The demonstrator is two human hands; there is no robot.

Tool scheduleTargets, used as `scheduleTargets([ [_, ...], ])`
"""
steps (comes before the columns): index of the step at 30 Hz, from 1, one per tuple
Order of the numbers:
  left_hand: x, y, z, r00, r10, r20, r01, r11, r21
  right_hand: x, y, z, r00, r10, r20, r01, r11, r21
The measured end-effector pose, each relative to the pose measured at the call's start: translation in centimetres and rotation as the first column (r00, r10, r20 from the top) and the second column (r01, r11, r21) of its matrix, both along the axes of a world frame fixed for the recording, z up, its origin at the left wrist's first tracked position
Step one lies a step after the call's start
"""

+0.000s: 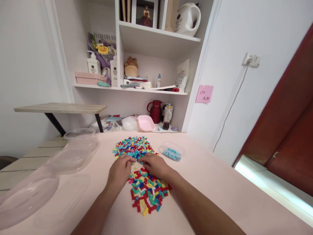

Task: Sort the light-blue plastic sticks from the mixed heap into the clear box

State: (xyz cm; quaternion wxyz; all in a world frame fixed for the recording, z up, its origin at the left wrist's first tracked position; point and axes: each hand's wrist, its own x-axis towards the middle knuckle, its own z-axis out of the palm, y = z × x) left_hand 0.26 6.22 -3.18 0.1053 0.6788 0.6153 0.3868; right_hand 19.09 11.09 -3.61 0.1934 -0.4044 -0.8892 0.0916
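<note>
My left hand (120, 170) and my right hand (156, 165) meet at the near edge of a large pile of small building bricks (133, 145), mostly light blue with red, yellow and green among them. The fingers of both hands are bent and drawn together, fingertips almost touching. Whatever is between them is too small to make out. Below my right hand and wrist spreads a second pile of bricks (149, 192), in red, green, yellow, blue and cream. Right of the far pile stands a clear plastic container (181, 149) with light blue bricks (172, 153) inside.
Clear plastic containers (73, 156) and lids (65, 199) lie along the table's left side. At the back are a pink tub (146, 123), a dark red jug (156, 111) and a bottle (167, 117), under shelves (156, 34). A wooden stand (61, 107) rises at left.
</note>
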Motion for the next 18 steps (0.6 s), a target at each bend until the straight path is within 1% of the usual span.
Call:
scheduleTargets([
  [3, -0.01, -0.16, 0.26, 1.0, 0.026, 0.014, -0.027, 1.0, 0.003, -0.03, -0.02, 0.08, 1.0, -0.007, 0.024, 0.007, 1.0, 0.007],
  [8, -0.02, -0.26, 0.47, 0.999, 0.041, 0.032, -0.041, 0.999, 0.004, 0.07, -0.1, 0.28, 0.999, -0.021, -0.039, 0.02, 0.999, -0.041],
  [12, 0.01, -0.28, 0.48, 0.999, 0.036, 0.04, -0.036, 0.999, 0.001, 0.07, -0.25, 0.42, 0.997, -0.036, -0.071, 0.032, 0.998, -0.049],
  [15, 0.01, -0.27, 0.46, 0.998, 0.037, 0.043, -0.037, 0.999, -0.001, 0.16, -0.14, 0.44, 0.991, -0.051, -0.121, 0.043, 0.997, -0.06],
  [18, -0.02, -0.21, 0.42, 0.998, 0.042, 0.047, -0.042, 0.999, -0.001, 0.46, 0.3, 0.39, 0.976, -0.097, -0.196, 0.085, 0.994, -0.068],
])
